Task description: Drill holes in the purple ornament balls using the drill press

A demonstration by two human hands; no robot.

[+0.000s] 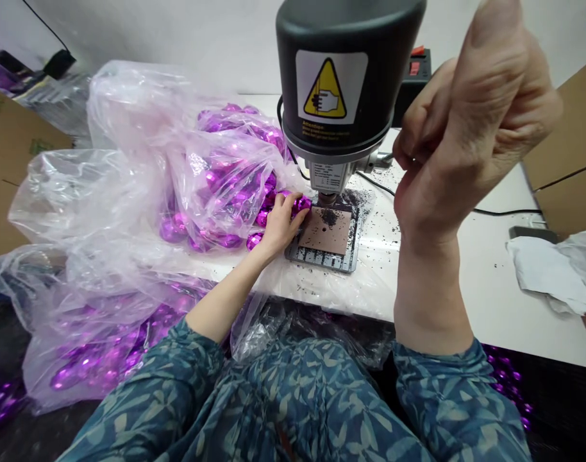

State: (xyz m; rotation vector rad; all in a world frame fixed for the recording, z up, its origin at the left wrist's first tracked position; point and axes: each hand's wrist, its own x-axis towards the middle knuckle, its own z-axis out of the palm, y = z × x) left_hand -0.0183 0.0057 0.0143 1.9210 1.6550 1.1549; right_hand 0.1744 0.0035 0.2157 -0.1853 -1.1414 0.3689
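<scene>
A small drill press (338, 80) with a black motor housing and a yellow warning label stands in front of me. My right hand (480, 122) is raised beside it, closed around its feed lever (383, 160), most of which the fist hides. Left of the press base (322, 260), my left hand (281, 224) has its thumb and fingers around a shiny purple faceted bauble (302, 203). On the base lies a brown square board (324, 234) with a small hole and dark shavings. More purple baubles (254, 241) lie beside my left hand.
Clear plastic bags (129, 167) of purple baubles cover the table's left side, and another bag (105, 353) hangs below. Black shavings are scattered over the white table (490, 289). White paper (547, 273) lies right. Cardboard boxes (569, 128) flank the table; a cable (507, 212) crosses behind.
</scene>
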